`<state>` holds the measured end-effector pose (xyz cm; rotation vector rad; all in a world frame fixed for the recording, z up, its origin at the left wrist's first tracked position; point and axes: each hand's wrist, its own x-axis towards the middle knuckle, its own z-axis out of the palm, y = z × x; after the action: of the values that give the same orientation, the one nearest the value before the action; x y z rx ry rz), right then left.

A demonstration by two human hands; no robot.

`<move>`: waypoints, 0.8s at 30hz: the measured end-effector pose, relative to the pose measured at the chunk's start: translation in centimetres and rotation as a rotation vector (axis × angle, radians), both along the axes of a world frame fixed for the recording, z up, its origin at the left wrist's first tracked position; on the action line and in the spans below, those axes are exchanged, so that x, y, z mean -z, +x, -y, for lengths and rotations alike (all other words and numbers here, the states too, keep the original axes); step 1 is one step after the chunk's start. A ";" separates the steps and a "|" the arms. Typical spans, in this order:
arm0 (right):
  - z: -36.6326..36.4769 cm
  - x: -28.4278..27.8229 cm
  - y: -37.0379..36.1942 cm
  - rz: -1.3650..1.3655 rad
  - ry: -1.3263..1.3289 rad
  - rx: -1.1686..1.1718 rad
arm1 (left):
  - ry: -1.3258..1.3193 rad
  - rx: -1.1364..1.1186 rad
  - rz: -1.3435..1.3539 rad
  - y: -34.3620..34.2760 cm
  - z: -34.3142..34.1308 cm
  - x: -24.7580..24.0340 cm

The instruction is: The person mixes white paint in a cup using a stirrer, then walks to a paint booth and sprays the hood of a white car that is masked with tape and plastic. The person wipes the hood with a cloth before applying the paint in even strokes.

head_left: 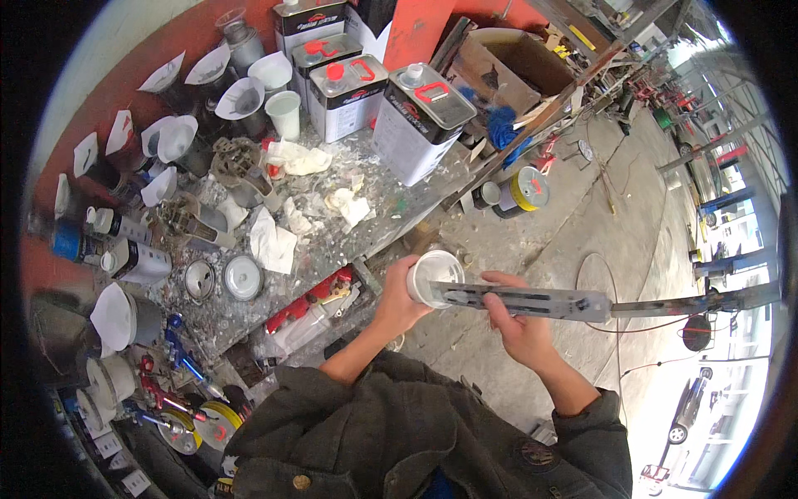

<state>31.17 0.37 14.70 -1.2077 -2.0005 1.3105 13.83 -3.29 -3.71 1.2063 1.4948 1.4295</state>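
Dark olive cloth covers the person's forearms, part of a jacket [357, 420] at the near side. Before it, the left hand [395, 301] is wrapped around a white cup [438, 268], held beyond the right edge of a paint-spattered workbench [370, 233]. To its right, the right hand [519, 333] pinches a long, flat grey strip [549, 303] between thumb and fingers; the strip's left end overlaps the cup's mouth, though whether it touches the contents I cannot tell. Farther off on the bench lie crumpled white tissues [273, 243], then rectangular metal cans [420, 137] with red handles, and beyond, at right, an open cardboard box [497, 73].
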 end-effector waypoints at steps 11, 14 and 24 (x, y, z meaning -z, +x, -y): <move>-1.7 0.1 -0.9 0.025 0.081 0.179 | 0.066 0.149 0.070 0.0 -0.6 -2.2; -1.1 -1.1 -0.6 -0.053 -0.080 0.096 | 0.035 0.228 0.081 -0.4 -0.9 -1.8; -4.8 -4.3 1.3 0.203 0.459 -0.405 | 0.031 0.331 0.136 -0.5 -1.4 -1.4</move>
<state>32.43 5.12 18.97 -0.7692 -2.6071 0.8319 13.37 -1.87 -2.31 1.2797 1.1239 1.2858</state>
